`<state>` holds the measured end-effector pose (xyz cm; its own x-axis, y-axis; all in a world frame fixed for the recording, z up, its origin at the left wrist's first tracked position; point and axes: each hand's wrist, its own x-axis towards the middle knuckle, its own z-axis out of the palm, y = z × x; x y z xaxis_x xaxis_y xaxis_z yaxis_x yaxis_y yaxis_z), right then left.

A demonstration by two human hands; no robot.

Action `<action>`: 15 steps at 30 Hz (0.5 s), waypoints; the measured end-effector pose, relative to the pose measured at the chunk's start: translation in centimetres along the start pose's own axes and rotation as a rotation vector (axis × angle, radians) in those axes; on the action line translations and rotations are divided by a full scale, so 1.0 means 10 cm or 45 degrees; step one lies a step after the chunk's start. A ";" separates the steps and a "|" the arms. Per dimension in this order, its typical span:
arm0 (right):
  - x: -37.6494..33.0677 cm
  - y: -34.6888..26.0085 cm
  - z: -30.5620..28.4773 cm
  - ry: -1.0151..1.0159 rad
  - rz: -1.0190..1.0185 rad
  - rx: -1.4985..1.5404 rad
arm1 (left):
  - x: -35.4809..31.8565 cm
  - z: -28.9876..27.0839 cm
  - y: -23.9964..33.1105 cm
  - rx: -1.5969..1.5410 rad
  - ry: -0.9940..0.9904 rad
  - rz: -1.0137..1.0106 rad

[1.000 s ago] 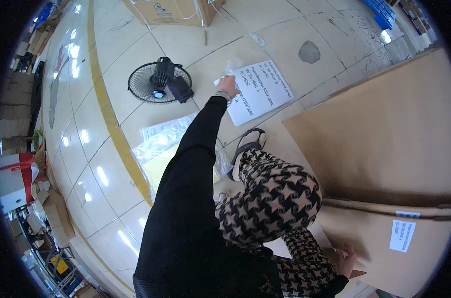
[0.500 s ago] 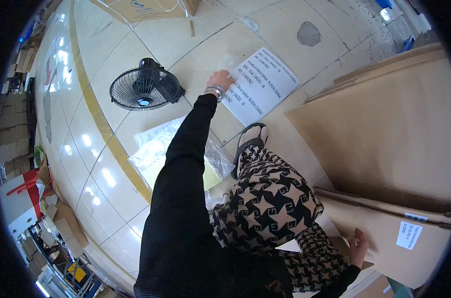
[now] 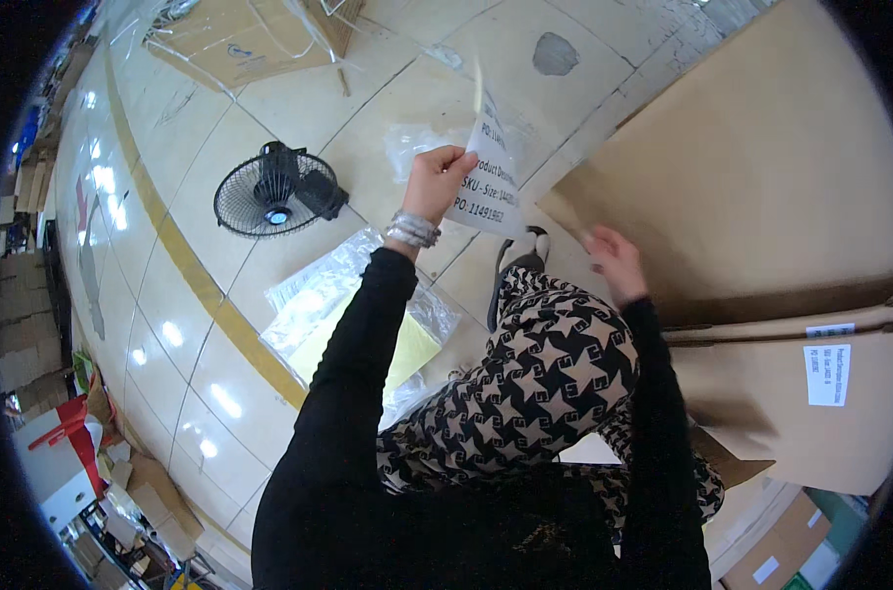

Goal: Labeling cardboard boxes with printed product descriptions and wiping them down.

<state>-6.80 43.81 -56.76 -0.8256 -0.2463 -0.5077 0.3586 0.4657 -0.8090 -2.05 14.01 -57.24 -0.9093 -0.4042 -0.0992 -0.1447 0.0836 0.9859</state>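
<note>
My left hand (image 3: 439,185) pinches the edge of a white printed label sheet (image 3: 488,182), lifted off the floor and bent upright so its far part is seen nearly edge-on. My right hand (image 3: 616,264) hovers at the near left edge of the large brown cardboard sheets (image 3: 751,157); it is slightly blurred, holds nothing I can see, and its fingers look loosely apart. Below it lies a brown carton (image 3: 771,393) bearing a white label (image 3: 827,375). Beside my left forearm, clear plastic bags (image 3: 319,300) lie around a pale yellow sheet (image 3: 414,356).
A black fan (image 3: 277,192) stands on the tiled floor to the left, near a yellow floor line (image 3: 193,270). At the far side is a carton (image 3: 245,51) with loose clear straps. Crumpled clear film (image 3: 404,147) lies beyond my left hand. Stacked cardboard (image 3: 19,324) lines the left side.
My left hand has picked the label sheet up from the floor and bent it upright. My right hand has moved from the lower carton up toward the upper cardboard's edge.
</note>
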 end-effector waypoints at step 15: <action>0.07 -0.27 -0.30 -0.437 -0.315 0.086 | 0.00 -0.21 0.02 -1.304 -0.401 -0.671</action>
<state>-9.67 44.91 -54.04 -0.7016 -0.6174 -0.3558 0.2053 0.3030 -0.9306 -1.31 12.14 -56.78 -0.9078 0.0823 -0.4111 -0.2802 -0.8486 0.4488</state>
